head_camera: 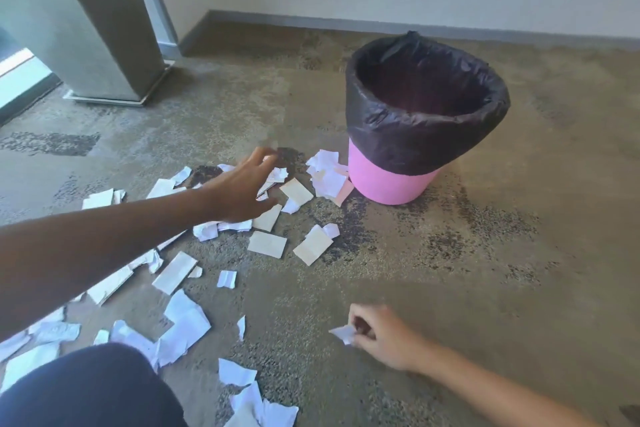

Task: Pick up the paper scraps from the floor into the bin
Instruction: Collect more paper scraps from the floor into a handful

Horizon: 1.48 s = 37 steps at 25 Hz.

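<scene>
Head view: most paper scraps (266,244) still litter the floor (485,270) left of the pink bin (391,184); left hand (242,189) reaches spread-fingered, right hand (388,336) pinches one small scrap (343,334), so the task looks barely begun.

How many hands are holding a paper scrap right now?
1. The right hand, low near the bottom edge, pinches a small white scrap. The left hand reaches with spread fingers over the scraps beside the pink bin, gripping nothing visible.
</scene>
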Available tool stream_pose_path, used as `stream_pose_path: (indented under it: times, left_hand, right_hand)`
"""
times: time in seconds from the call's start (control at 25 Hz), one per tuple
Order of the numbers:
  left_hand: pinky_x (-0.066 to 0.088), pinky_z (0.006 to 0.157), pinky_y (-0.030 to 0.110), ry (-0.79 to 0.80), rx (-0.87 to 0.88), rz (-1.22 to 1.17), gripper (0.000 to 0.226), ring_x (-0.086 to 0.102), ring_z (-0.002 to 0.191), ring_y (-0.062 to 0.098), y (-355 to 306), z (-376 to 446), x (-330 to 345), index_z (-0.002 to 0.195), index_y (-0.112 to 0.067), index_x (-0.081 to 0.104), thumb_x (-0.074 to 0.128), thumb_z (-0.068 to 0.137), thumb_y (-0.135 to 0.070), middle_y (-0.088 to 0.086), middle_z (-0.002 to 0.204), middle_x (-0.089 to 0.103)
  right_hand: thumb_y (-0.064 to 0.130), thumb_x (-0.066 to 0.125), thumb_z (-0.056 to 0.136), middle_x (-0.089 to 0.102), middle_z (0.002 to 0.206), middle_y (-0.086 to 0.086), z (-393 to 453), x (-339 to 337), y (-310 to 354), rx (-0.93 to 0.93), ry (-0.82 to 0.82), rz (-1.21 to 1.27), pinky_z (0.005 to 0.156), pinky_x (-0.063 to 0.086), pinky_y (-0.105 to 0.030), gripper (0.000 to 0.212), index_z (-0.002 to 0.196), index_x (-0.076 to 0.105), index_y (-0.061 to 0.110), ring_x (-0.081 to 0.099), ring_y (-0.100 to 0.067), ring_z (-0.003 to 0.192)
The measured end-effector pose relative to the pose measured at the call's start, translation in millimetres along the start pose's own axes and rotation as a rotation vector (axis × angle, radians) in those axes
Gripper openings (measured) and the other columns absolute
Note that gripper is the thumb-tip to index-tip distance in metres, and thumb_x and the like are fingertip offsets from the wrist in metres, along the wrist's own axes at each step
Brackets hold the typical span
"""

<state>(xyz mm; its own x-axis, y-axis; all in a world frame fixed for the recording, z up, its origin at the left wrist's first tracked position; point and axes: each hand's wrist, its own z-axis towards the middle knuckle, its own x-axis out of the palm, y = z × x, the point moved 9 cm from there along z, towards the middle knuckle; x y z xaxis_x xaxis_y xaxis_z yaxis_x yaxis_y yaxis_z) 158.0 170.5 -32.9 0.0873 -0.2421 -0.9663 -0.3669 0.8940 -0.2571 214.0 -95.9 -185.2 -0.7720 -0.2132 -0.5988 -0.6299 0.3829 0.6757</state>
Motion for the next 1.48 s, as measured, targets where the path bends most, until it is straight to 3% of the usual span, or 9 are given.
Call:
stream_pose_path:
  times: [0.16,0.28,0.36,0.44,0.6,0.88,1.08,1.32,1.48]
  left_hand:
    - [0.048,0.097,0.045,0.349,0.008,0.139,0.073,0.042,0.127,0.027,2.6,-63.4,51.4,0.139,-0.016,0.033,0.072,0.082,-0.041,0.006,0.145,0.024]
    - [0.050,0.097,0.050,0.587,-0.102,0.217,0.097,0.028,0.138,0.031,-1.6,-110.0,100.4,0.146,-0.018,0.023,0.074,0.073,-0.058,0.006,0.153,0.012]
    - [0.043,0.102,0.060,0.743,-0.195,0.159,0.119,0.014,0.145,0.038,-10.0,-142.5,136.4,0.151,-0.023,0.010,0.078,0.062,-0.065,0.007,0.159,0.000]
    - [0.028,0.104,0.074,0.869,-0.202,0.069,0.137,-0.013,0.148,0.039,-26.8,-174.4,168.4,0.153,-0.032,-0.005,0.081,0.053,-0.069,0.002,0.160,-0.021]
    - [0.007,0.092,0.088,0.855,-0.108,-0.047,0.141,-0.035,0.141,0.033,-60.2,-210.2,198.3,0.148,-0.046,-0.010,0.082,0.045,-0.072,-0.011,0.154,-0.035]
    - [0.013,0.100,0.083,0.691,-0.386,-0.151,0.129,-0.022,0.147,0.032,-100.3,-250.4,220.9,0.149,-0.039,-0.008,0.077,0.057,-0.069,-0.006,0.157,-0.024]
    - [0.038,0.093,0.057,0.511,-0.429,-0.047,0.082,0.025,0.131,0.032,-115.6,-254.5,215.9,0.138,-0.023,0.019,0.073,0.080,-0.042,0.007,0.143,0.016]
    - [0.051,0.086,0.048,0.584,-0.440,-0.214,0.066,0.038,0.112,0.032,-103.7,-254.3,205.9,0.128,-0.017,0.028,0.067,0.078,0.001,0.012,0.132,0.024]
    - [0.051,0.091,0.045,0.679,-0.355,-0.269,0.042,0.048,0.109,0.033,-113.3,-256.6,206.4,0.119,-0.008,0.045,0.065,0.083,0.000,0.012,0.129,0.031]
  right_hand:
    - [0.008,0.056,0.097,0.070,0.096,-0.003,60.6,-56.8,13.1,0.037,-0.292,0.006,0.077,0.058,-0.040,0.016,0.111,0.056,0.016,0.068,-0.017,0.083]
    - [0.010,0.051,0.097,0.063,0.081,-0.003,103.3,-92.0,26.2,0.028,-0.476,-0.074,0.075,0.047,-0.037,0.010,0.089,0.058,0.012,0.056,-0.022,0.074]
    - [0.016,0.056,0.097,0.061,0.118,-0.009,139.7,-92.0,25.7,0.040,-0.358,-0.103,0.097,0.041,-0.037,0.013,0.091,0.065,0.009,0.056,-0.026,0.109]
    - [0.022,0.062,0.095,0.027,0.158,-0.007,168.0,-74.2,26.0,0.052,-0.141,-0.174,0.119,0.019,-0.043,0.013,0.098,0.069,0.012,0.022,-0.029,0.146]
    - [0.029,0.065,0.092,0.006,0.165,0.005,176.3,-52.3,20.6,0.110,0.014,-0.269,0.119,0.007,-0.057,0.003,0.093,0.067,0.030,-0.002,-0.034,0.151]
    - [0.035,0.068,0.089,0.030,0.149,0.005,140.9,-21.8,37.1,0.054,-0.016,-0.418,0.105,0.033,-0.044,0.020,0.107,0.071,0.025,0.032,-0.027,0.128]
    - [0.030,0.068,0.090,0.038,0.119,0.002,116.7,-0.7,39.7,0.026,-0.066,-0.314,0.102,0.039,-0.040,0.007,0.094,0.064,0.025,0.039,-0.020,0.116]
    - [0.025,0.071,0.089,0.054,0.085,0.002,98.1,5.7,41.5,-0.019,-0.053,-0.235,0.060,0.032,-0.022,0.024,0.072,0.056,0.020,0.051,-0.021,0.084]
    - [0.026,0.074,0.087,0.070,0.076,-0.002,83.5,15.9,45.0,-0.004,0.020,-0.150,0.057,0.036,-0.025,0.016,0.076,0.065,0.018,0.058,-0.015,0.070]
